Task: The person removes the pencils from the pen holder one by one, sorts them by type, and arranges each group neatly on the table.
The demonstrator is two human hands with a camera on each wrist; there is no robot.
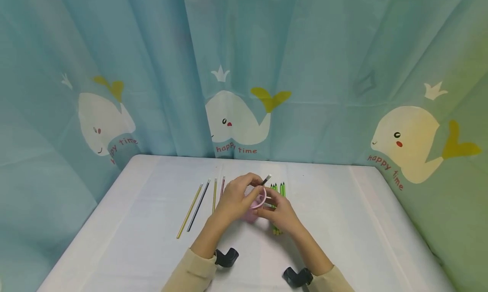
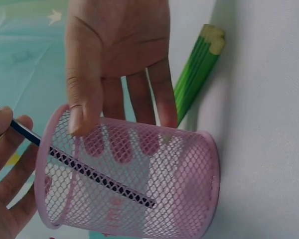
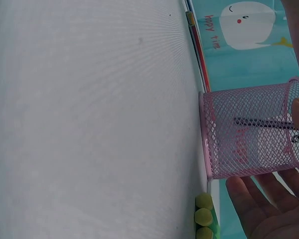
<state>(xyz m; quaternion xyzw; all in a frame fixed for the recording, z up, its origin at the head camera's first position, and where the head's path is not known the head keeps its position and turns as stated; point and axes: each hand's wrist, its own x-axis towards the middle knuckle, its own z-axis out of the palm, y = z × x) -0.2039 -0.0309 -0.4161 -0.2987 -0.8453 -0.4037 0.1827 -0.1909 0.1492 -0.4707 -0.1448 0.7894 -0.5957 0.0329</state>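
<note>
A pink mesh pencil cup (image 1: 249, 215) stands on the table with its rim up. My right hand (image 1: 283, 213) holds it from the right, thumb near the rim and fingers along the far side, as the left wrist view shows. My left hand (image 1: 237, 198) is over the cup's mouth and pinches a dark pencil (image 1: 267, 179) near its upper end. Through the mesh, the lower part of this pencil (image 2: 104, 180) shows slanting inside the cup. Just right of the cup, partly hidden by my right hand, lie several green pencils (image 1: 283, 189).
Left of the cup lie a gold pencil (image 1: 189, 211), a dark blue pencil (image 1: 198, 205), a second gold pencil (image 1: 214, 194) and a red pencil (image 1: 223, 186), side by side. A white-covered table (image 1: 126, 241) carries everything, with a whale-print curtain (image 1: 324, 71) behind its far edge.
</note>
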